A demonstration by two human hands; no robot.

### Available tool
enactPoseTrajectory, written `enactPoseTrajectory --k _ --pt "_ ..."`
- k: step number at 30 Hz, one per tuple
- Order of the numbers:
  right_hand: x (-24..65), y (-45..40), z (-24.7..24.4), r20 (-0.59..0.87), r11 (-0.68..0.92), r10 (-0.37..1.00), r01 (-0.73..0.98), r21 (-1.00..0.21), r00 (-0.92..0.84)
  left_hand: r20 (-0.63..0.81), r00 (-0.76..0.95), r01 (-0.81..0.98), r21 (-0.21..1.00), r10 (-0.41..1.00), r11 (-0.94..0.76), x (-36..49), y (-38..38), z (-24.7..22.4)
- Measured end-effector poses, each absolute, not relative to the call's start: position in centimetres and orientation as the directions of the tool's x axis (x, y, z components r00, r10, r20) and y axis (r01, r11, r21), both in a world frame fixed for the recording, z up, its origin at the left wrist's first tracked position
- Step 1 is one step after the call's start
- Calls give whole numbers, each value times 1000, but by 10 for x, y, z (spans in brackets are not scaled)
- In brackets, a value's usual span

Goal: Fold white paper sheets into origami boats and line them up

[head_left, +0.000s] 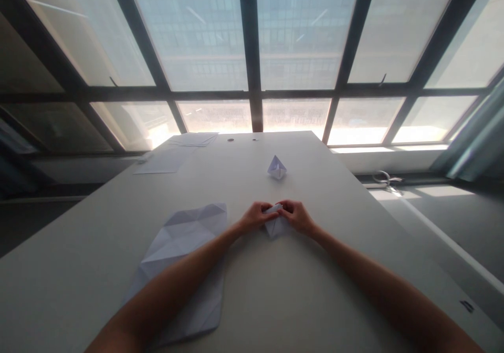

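Observation:
A small folded piece of white paper is held between my two hands over the white table, its pointed end toward me. My left hand pinches its upper left side, with the thumb along the top. On the upper right, my right hand grips the same piece, and the fingertips of both hands nearly meet. Just beyond them stands a folded paper boat. A large creased sheet lies to the left, partly hidden under my left forearm.
Flat white sheets lie at the table's far left. Two small items, one a round disc, sit near the far edge of the table. A small dark object is at the right edge. Windows stand beyond.

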State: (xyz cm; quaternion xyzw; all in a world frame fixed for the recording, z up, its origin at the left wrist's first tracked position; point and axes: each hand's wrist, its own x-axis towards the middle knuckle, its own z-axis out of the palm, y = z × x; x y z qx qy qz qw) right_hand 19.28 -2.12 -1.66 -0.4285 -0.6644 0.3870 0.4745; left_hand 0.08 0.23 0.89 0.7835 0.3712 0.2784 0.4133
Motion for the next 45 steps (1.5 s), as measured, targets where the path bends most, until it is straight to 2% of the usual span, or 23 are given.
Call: enactPoseTrajectory --k 6,20,35,45 --pt "193 -23 -12 298 351 923 213 -912 -242 101 656 323 858 748 -399 -1 7 7" --pt "193 -22 -10 299 357 923 247 -901 -244 124 583 338 862 803 -378 3 7 4" --pt "193 -17 -12 180 201 976 186 -962 -126 75 482 303 921 873 -246 3 4 7" --pt "195 -18 -8 136 153 984 150 -977 -113 57 440 279 940 896 -197 3 3 8"
